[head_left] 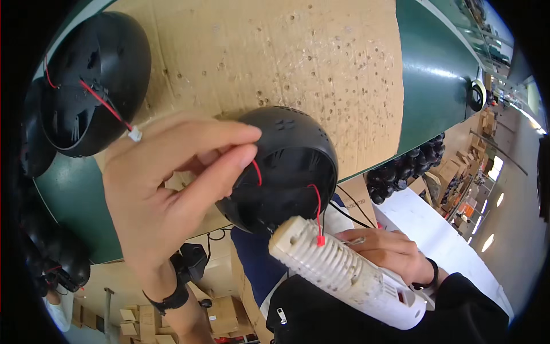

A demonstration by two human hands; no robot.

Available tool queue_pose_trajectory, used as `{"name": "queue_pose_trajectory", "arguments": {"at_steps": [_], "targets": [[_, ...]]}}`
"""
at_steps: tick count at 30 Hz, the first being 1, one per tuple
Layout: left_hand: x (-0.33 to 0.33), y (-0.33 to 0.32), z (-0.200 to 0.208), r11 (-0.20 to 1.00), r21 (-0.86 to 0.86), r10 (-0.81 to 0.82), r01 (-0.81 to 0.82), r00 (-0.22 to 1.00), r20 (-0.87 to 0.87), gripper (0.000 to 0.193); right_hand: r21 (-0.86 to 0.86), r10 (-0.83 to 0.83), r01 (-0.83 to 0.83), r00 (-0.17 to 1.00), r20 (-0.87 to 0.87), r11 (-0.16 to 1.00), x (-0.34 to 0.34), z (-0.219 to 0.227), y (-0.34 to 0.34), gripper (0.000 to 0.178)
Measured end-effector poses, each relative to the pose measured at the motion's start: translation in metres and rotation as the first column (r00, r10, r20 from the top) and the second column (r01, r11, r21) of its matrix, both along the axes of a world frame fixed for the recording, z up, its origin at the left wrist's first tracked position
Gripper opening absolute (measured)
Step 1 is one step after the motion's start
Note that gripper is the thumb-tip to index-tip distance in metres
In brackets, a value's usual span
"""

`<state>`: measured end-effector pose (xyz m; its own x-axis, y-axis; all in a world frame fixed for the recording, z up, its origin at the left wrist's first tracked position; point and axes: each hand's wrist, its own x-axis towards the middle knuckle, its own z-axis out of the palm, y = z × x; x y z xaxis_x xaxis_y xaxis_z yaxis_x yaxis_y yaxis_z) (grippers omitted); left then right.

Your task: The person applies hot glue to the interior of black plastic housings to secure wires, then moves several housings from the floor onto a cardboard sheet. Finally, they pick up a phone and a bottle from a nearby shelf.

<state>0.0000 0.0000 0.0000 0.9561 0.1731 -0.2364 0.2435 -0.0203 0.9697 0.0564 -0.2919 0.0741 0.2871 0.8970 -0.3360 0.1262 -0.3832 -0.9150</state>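
Note:
A round black plastic shell point(289, 129) sits in the middle with its hollow side toward me. My left hand point(172, 172) is closed at the shell's left side, thumb and forefinger pinched over a short red wire point(257, 173) that drops into the hollow. Whether its other fingers also grip the rim is hidden. Low on the right, my right hand point(387, 250) is wrapped round a white ribbed glue gun point(344, 275), its brownish front end close to the shell's lower rim. A red connector point(321, 241) on red and black wires hangs from the shell in front of the gun.
Perforated cardboard point(275, 51) covers part of the green table point(427, 86). More black shells point(123, 51) stand at left, one with a white connector point(135, 134). A tape roll point(476, 94) lies far right. Black round parts point(401, 172) are heaped beyond the table's edge; boxes point(226, 315) stand below.

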Motion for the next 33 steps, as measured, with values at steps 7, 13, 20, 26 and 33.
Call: {"name": "queue_pose_trajectory", "arguments": {"at_steps": [7,13,20,26,33], "targets": [[0.003,-0.002,-0.004,0.995,0.095,0.047,-0.044,0.998,-0.030,0.018,-0.066,0.061,-0.044,0.955,0.291,0.997,-0.002,-0.001,0.021,0.024],[0.002,-0.002,-0.010,0.994,0.099,0.059,-0.052,0.996,-0.065,0.016,-0.107,0.088,-0.046,0.900,0.427,0.993,-0.002,-0.005,0.021,0.025],[0.004,-0.002,-0.008,0.997,0.058,0.060,-0.057,0.997,-0.050,0.014,-0.144,0.096,-0.028,0.865,0.493,0.989,-0.005,0.006,0.022,0.023],[-0.005,-0.002,-0.010,0.994,0.051,0.096,-0.096,0.995,-0.006,0.016,-0.142,0.063,-0.004,0.907,0.416,0.990,-0.007,0.005,0.019,0.024],[-0.029,0.017,-0.004,0.997,-0.068,-0.033,0.036,0.999,0.039,0.017,-0.163,0.067,-0.002,0.916,0.395,0.987,-0.004,0.008,0.014,0.023]]}}
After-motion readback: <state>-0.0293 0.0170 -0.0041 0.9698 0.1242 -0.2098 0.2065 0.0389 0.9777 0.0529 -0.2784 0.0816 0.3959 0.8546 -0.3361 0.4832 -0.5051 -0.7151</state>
